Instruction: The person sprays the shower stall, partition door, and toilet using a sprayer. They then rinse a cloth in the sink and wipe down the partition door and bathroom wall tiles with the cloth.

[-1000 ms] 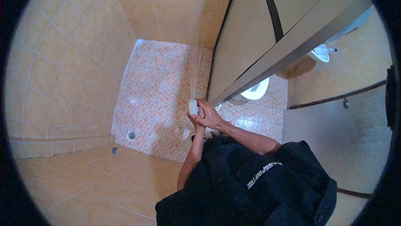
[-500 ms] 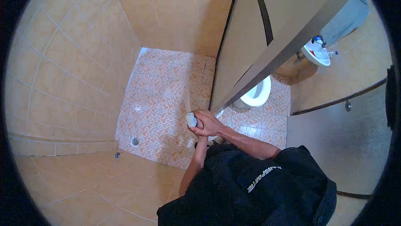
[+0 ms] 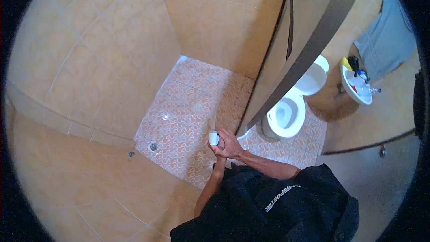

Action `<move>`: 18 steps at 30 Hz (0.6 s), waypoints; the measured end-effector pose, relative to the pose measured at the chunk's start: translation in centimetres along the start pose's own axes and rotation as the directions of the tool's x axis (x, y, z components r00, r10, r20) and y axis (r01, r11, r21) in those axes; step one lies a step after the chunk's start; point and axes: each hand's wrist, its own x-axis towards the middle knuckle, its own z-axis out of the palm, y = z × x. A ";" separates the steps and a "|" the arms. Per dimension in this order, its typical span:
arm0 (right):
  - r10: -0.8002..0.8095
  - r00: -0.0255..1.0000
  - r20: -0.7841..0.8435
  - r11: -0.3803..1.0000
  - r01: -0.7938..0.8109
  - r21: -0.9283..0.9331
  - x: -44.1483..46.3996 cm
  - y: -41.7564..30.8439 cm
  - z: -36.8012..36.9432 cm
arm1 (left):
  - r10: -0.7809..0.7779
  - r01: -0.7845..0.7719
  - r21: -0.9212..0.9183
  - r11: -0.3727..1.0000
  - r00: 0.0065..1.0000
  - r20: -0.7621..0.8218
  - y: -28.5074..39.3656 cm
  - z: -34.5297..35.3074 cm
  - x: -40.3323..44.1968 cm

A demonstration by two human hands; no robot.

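A white spray head (image 3: 213, 137) is held out over the tiled floor, and a faint stream of water runs from it toward the far wall. My right hand (image 3: 231, 144) wraps round its grip from the right, fingers closed. Just under it, my left hand (image 3: 219, 151) is closed on the same grip, partly covered by the right. A short white hose piece (image 3: 243, 134) shows beside my right hand; its link to the spray head is hidden.
A partition (image 3: 264, 76) stands close on my right. Beyond it are a toilet (image 3: 285, 114) with its lid up and a wall basin (image 3: 347, 81) holding a plastic bottle. A grey towel (image 3: 387, 40) hangs above. The patterned floor (image 3: 179, 107) has a drain (image 3: 153, 146).
My view has shifted, bringing the toilet and basin further into sight. Both hands stay on the spray head, which appears slightly lower and further right in view.
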 end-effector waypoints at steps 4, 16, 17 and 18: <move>-0.029 0.992 0.120 0.996 0.018 0.089 -0.1 1.3 -2.1 | -0.001 -0.007 -0.060 0.998 0.990 -0.139 2.6 4.8 -0.1; -0.271 0.961 0.056 0.951 0.258 0.172 -8.5 3.5 -6.8 | -0.156 0.015 -0.239 0.971 0.795 -0.586 4.3 8.8 -9.4; -0.304 0.951 0.060 0.940 0.289 0.181 -8.9 3.6 -7.0 | -0.163 0.009 -0.249 0.968 0.780 -0.604 4.1 8.8 -10.8; -0.337 0.939 0.063 0.929 0.321 0.186 -8.8 3.1 -7.6 | -0.171 0.004 -0.262 0.965 0.765 -0.620 4.3 8.7 -11.2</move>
